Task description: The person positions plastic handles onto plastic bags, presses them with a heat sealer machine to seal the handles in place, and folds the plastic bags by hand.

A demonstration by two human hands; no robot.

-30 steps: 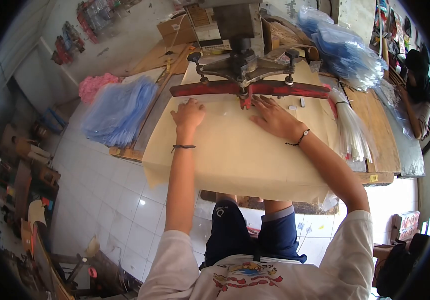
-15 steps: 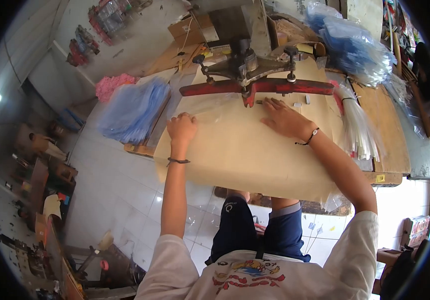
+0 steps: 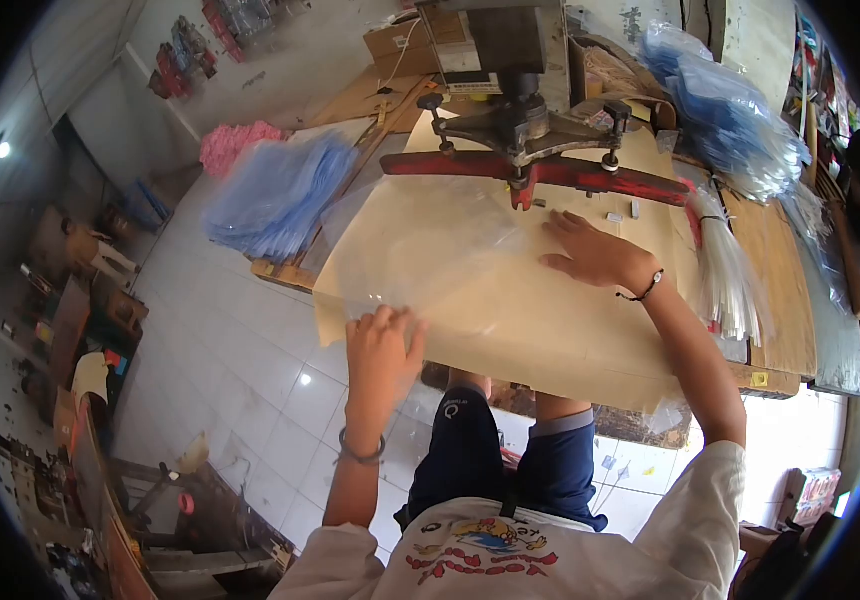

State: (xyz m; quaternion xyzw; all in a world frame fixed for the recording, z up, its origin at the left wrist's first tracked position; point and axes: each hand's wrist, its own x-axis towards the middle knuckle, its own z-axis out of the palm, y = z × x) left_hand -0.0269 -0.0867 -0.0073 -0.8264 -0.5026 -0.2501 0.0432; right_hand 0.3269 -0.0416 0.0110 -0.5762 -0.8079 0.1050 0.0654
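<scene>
A thin clear plastic sheet (image 3: 420, 240) lies over the left part of the large tan paper (image 3: 590, 335) on the table. At the near left edge of the paper, my left hand (image 3: 382, 350) has its fingers bent over the plastic's near edge, with the thumb to the right. My right hand (image 3: 600, 255) rests flat on the paper, fingers stretched out and empty, just below the red bar (image 3: 600, 180) of a press. Small metal pieces (image 3: 615, 217) lie beyond its fingertips.
A stack of bluish plastic sheets (image 3: 285, 195) stands left, with a pink bundle (image 3: 235, 147) behind it. On the right are a tied bundle of clear strips (image 3: 725, 265) and a heap of plastic bags (image 3: 725, 110). The press head (image 3: 525, 125) overhangs the table. Another person (image 3: 95, 255) is far left.
My left hand has come down toward me, and the clear plastic now spreads farther over the paper's near left. My right hand stays flat near the bar; the view has shifted slightly.
</scene>
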